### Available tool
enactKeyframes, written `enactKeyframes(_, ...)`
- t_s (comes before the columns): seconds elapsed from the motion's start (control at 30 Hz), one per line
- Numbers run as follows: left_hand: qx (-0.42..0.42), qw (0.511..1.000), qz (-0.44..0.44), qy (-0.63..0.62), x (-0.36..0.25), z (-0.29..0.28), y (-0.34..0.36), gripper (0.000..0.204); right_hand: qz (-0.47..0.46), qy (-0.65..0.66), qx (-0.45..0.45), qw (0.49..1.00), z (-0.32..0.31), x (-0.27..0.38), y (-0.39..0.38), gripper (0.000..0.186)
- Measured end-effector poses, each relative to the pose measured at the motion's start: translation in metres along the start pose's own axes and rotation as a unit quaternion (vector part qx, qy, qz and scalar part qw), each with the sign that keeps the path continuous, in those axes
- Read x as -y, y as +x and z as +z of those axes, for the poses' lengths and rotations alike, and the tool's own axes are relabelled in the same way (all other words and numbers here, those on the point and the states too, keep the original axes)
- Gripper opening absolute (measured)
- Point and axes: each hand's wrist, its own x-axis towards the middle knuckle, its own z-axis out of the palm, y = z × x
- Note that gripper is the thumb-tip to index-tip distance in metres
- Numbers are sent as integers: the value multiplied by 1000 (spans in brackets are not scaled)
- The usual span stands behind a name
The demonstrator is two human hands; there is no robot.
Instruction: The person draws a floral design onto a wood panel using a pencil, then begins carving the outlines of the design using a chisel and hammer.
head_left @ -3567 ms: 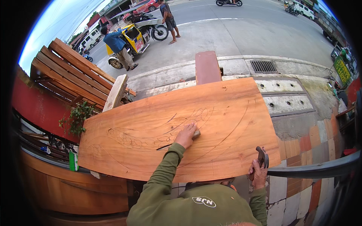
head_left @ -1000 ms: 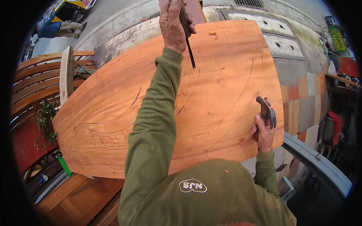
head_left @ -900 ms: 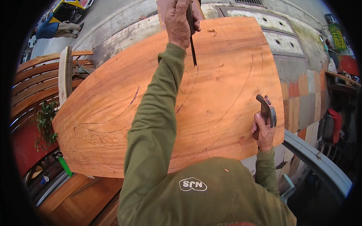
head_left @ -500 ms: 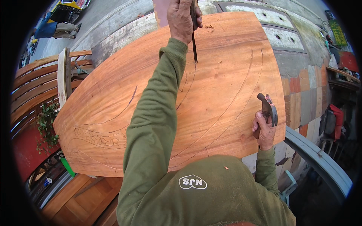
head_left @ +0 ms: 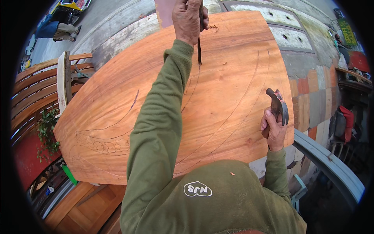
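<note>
A large reddish wooden slab [head_left: 233, 101] with carved curved lines and a leaf pattern fills the middle of the view. My left hand [head_left: 189, 19], arm stretched far forward in a green sleeve, grips a dark chisel [head_left: 199, 50] whose tip touches a carved line near the slab's far end. Over the slab's right edge, my right hand [head_left: 272, 130] holds a hammer [head_left: 278, 107] upright, its head raised above the wood.
Stacked wooden planks [head_left: 39, 89] and a green plant [head_left: 46, 132] lie to the left. A paved kerb with drain covers [head_left: 288, 35] runs behind the slab. A grey metal rail [head_left: 331, 163] passes at the lower right. A person crouches by a vehicle at top left [head_left: 58, 29].
My left hand moved from the slab's near middle to its far end and now holds the chisel upright. In the last second the chisel tip crept slightly further away. The hammer hand stayed put.
</note>
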Motion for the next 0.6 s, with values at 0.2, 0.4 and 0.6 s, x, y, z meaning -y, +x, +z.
enactKeyframes(0.2, -17, 999, 32, -2, 6, 3, -11, 26, -163, -64, 68, 982, 31, 79, 64, 46)
enactKeyframes(0.4, -8, 1000, 16, 19, 6, 15, -4, 23, -418, 71, 115, 899, 100, 197, 188, 21)
enactKeyframes(0.6, -21, 998, 24, 56, 14, 8, 1, 17, -350, -330, 260, 837, 167, 184, 252, 52)
